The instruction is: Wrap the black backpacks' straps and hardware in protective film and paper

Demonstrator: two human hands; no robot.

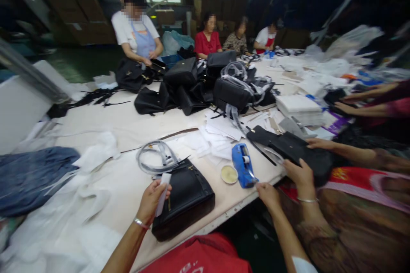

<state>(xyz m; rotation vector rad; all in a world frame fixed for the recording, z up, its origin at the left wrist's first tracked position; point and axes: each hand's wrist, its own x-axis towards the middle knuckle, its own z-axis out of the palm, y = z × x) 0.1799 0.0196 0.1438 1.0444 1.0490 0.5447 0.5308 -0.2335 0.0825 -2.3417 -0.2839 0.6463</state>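
Note:
Between the thumb and fingers of my left hand [153, 200] is a white paper strip [164, 187], held at the near left side of a black handbag [188, 194]. The bag lies on the table in front of me, with a clear-wrapped strap [156, 158] coiled behind it. To the right, my right hand [269, 196] is closed in a pinch at the cutter end of a blue tape dispenser [242, 164]. The tape at its fingertips is thin and hardly visible. A round roll of yellowish tape [229, 174] lies flat beside the dispenser.
At my right, a co-worker's hands [299, 175] handle another black bag [290, 147]. Black bags [182, 72] are heaped mid-table. White sheets [224, 126] and a paper stack [299, 108] lie about. White wrapping [83, 213] and dark blue cloth [35, 175] cover the left side.

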